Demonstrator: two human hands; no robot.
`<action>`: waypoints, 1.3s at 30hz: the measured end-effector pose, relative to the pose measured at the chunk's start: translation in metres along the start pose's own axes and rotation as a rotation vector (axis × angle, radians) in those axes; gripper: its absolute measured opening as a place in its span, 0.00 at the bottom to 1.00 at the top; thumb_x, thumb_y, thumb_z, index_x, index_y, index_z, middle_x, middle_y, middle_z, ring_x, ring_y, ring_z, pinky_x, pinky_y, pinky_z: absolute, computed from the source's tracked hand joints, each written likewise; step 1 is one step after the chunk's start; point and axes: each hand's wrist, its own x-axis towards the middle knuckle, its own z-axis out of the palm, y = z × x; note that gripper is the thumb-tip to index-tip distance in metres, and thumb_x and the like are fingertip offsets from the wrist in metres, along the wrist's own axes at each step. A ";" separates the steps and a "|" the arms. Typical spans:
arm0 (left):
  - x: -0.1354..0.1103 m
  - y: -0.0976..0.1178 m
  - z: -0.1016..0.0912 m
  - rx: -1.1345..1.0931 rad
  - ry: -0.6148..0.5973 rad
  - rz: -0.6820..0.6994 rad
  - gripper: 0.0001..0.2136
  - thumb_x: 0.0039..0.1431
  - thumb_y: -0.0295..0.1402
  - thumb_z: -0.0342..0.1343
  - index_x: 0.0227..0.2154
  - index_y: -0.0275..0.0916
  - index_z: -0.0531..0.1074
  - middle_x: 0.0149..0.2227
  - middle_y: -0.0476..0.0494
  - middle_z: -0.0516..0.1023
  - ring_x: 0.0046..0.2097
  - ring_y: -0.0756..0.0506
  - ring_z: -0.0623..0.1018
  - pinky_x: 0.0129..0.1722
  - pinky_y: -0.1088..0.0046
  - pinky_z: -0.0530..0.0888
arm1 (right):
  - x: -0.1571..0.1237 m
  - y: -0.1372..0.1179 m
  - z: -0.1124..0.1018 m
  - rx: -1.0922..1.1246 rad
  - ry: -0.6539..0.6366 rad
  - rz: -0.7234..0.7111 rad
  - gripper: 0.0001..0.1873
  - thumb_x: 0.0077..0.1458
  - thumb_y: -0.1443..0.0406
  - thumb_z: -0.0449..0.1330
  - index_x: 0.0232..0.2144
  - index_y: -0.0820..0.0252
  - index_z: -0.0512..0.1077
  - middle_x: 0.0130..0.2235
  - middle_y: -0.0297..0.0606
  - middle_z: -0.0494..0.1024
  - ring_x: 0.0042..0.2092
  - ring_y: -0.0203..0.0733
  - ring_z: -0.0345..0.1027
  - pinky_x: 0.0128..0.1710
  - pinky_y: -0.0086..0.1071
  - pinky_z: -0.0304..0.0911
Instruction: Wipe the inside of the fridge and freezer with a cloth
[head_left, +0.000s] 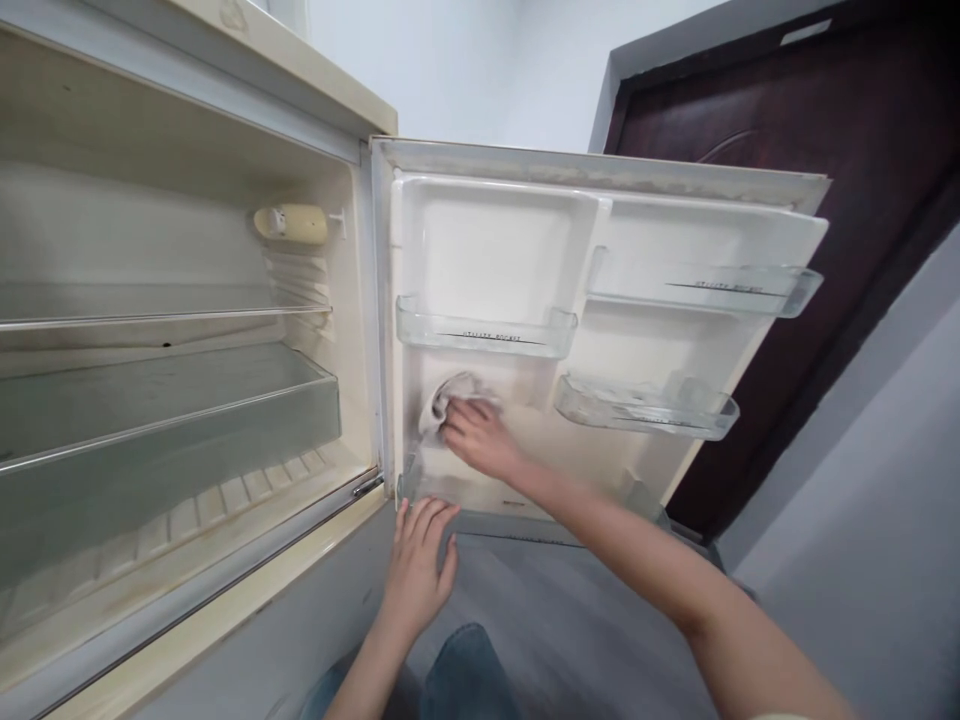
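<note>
My right hand (480, 436) is closed on a crumpled whitish cloth (444, 400), pressed against the inner panel of the open fridge door (525, 390). The cloth lies below the upper left door shelf (487, 332), near the hinge side. Lower down, my left hand (422, 560) has its fingers stretched out over the end of the bottom door shelf (517, 527). Its fingertips reach the shelf's edge; whether they press on it I cannot tell. Nothing shows in the left hand.
To the left the fridge compartment (352, 400) stands open, with a glass shelf (172, 305) and a clear drawer (225, 440). Two more clear shelves (705, 288) (645, 408) jut from the door's right half. Behind it is a dark red door (750, 120). My knee (469, 670) is below.
</note>
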 end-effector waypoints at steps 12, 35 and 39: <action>0.000 -0.001 -0.002 0.024 0.011 0.015 0.19 0.59 0.27 0.46 0.52 0.47 0.63 0.50 0.45 0.76 0.57 0.43 0.71 0.62 0.46 0.63 | -0.022 -0.003 0.012 0.047 -0.017 0.083 0.22 0.61 0.67 0.52 0.57 0.59 0.64 0.63 0.44 0.62 0.68 0.52 0.41 0.60 0.46 0.53; 0.000 0.001 -0.001 0.029 0.036 0.024 0.19 0.58 0.27 0.47 0.52 0.46 0.64 0.50 0.45 0.77 0.57 0.43 0.71 0.63 0.48 0.61 | -0.037 -0.016 0.028 0.149 -0.211 -0.280 0.24 0.59 0.67 0.52 0.58 0.61 0.63 0.65 0.43 0.58 0.63 0.40 0.56 0.53 0.35 0.62; 0.000 0.000 0.000 0.025 0.043 0.017 0.19 0.58 0.27 0.47 0.52 0.46 0.64 0.50 0.45 0.77 0.57 0.44 0.71 0.63 0.48 0.61 | -0.026 -0.013 0.024 0.113 -0.178 -0.215 0.22 0.61 0.65 0.52 0.58 0.58 0.63 0.65 0.39 0.58 0.64 0.43 0.52 0.58 0.40 0.57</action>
